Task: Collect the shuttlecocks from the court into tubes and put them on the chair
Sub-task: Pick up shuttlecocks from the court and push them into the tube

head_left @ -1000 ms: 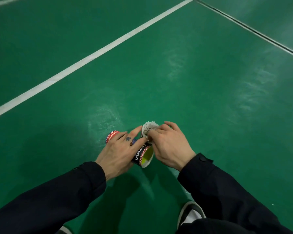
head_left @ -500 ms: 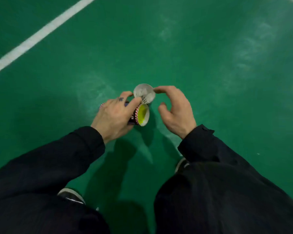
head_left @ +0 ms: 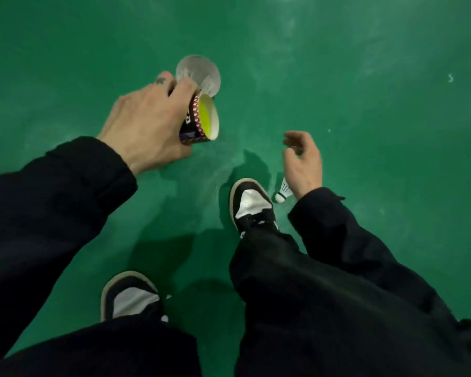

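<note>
Head view, looking down past both dark sleeves to the green court floor (head_left: 365, 131). Your left hand (head_left: 147, 126) wraps its fingers round the dark cardboard tube with the red-and-white patterned rim (head_left: 199, 122), whose open mouth faces right and shows a yellow-green interior; against the tube's far side the same hand also appears to pin a blurred white feather shuttlecock (head_left: 199, 74), though how firmly it is held cannot be told. Your right hand (head_left: 303, 161) hangs empty with fingers loosely curled, just above a second white shuttlecock with a rounded cork base (head_left: 282, 193) that lies on the floor, partly hidden behind the wrist and just beside the toe of the black-and-white right shoe (head_left: 252, 205). Risks from this position: a step forward may crush or kick the floor shuttlecock, because the shoe is so near it; the pinned shuttlecock may slip free if your left fingers shift on the tube; tilting the open mouth downward while you bend may spill whatever the tube holds; and grasping the feathers rather than the cork may bend them.
</note>
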The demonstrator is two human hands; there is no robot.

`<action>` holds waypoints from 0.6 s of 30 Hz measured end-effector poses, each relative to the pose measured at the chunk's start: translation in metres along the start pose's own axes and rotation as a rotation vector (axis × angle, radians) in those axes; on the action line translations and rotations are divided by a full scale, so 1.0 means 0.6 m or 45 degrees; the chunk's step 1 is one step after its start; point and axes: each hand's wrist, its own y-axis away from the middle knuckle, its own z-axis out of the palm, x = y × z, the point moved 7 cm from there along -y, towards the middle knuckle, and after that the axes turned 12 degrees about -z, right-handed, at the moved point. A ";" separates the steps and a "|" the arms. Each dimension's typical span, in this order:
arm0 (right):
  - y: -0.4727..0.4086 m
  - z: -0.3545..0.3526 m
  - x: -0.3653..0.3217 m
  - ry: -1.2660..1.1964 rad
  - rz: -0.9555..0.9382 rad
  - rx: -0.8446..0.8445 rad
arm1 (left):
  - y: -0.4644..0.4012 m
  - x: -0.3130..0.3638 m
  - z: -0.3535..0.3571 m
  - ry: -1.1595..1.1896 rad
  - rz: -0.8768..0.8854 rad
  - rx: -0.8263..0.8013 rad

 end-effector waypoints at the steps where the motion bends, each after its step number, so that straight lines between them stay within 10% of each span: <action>1: 0.006 -0.021 0.037 0.093 0.089 0.016 | -0.004 0.018 0.005 -0.005 0.070 0.014; 10: 0.103 -0.016 0.124 0.454 0.273 -0.430 | 0.044 0.108 0.032 -0.030 0.432 -0.067; 14: 0.075 -0.047 0.095 0.073 0.256 0.069 | 0.060 0.107 0.066 -0.081 0.433 -0.128; 18: 0.073 -0.108 -0.064 -0.401 -0.287 0.403 | 0.064 0.111 0.076 -0.055 0.395 -0.157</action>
